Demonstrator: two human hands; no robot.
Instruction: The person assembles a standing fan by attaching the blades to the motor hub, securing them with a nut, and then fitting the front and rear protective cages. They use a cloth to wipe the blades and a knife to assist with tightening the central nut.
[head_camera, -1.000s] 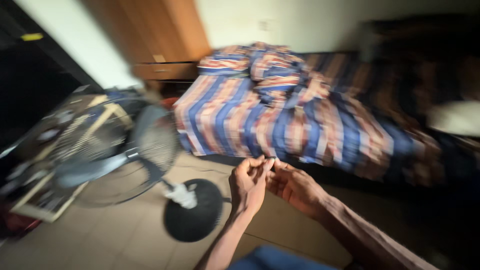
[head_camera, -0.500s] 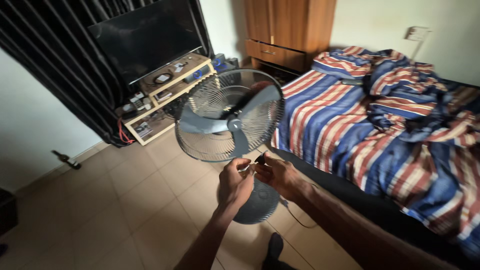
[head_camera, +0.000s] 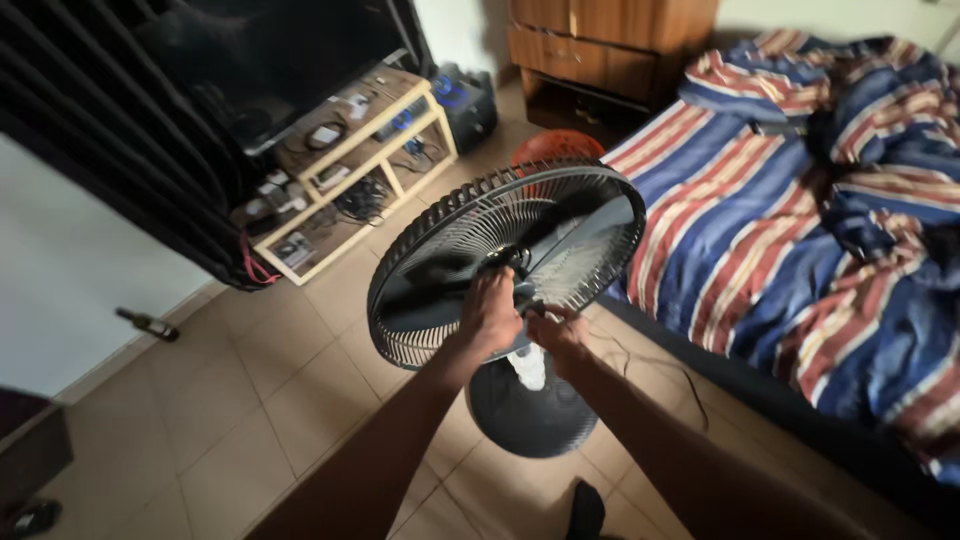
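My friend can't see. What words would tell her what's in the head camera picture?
Two bare hands, left hand and right hand, reach into the round black wire-grilled standing fan on a beige tiled floor, beside a blue-and-red striped bed.

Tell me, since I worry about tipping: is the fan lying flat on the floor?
No, the fan stands upright on its round black base on the tiled floor, with both hands at its grille.

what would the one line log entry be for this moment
left hand: on fan grille, near hub | right hand: at grille's lower edge, grip unclear | fan base: on tiled floor | striped bed: beside fan
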